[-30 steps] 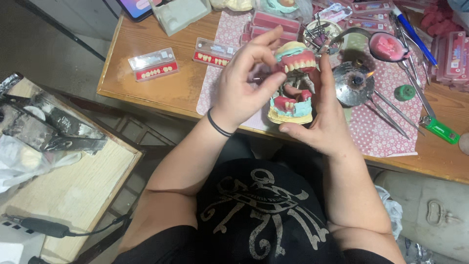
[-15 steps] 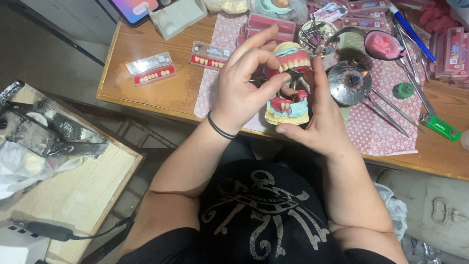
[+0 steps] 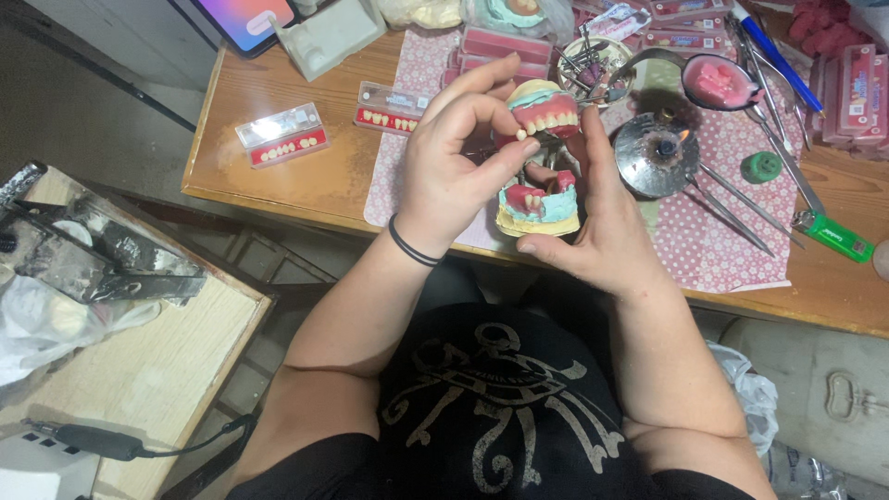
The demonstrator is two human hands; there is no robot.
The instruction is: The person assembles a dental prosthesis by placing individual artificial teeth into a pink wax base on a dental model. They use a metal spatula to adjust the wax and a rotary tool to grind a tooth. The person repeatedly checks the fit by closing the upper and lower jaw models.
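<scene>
A: Head view, what are the hands on?

B: Both on a dental model (image 3: 544, 167): two plaster jaw casts with pink wax gums and rows of artificial teeth, hinged open on a metal frame. It's held above the near edge of the wooden surface (image 3: 306, 176), over a pink dotted cloth (image 3: 713, 231).

A: Right hand?

B: Right hand (image 3: 607, 227) cradles the model from the right side and below. Grip is wrapped around it, fingers curled on the far side, thumb pointing left under the lower cast.

A: Left?

B: Left hand (image 3: 454, 167) is in front of the upper cast. Grip is pinched: thumb and forefinger tips closed on a single small white tooth (image 3: 521, 135), right at the upper tooth row. Can't tell if the tooth touches the wax. Other fingers are fanned up. Black band (image 3: 412, 248) on that wrist.

A: What's around it?

B: Left on the surface: two clear flat cases with red strips of spare teeth, one (image 3: 281, 136) well left of the hands, one (image 3: 391, 106) just behind the left hand. Right of the model: a round metal burner (image 3: 659, 153) with a small flame, near the right hand. Long metal hand tools (image 3: 732, 208) lie angled on the cloth beside it. Green cap (image 3: 762, 167) and green lighter (image 3: 833, 236) further right. A ladle with pink wax (image 3: 720, 81) at the back, and a blue pen (image 3: 773, 56) beyond it.

A: Off the surface?

B: Lower wooden bench (image 3: 139, 370) at left, with dark metal clutter (image 3: 93, 259) and a black cable (image 3: 139, 446).
</scene>
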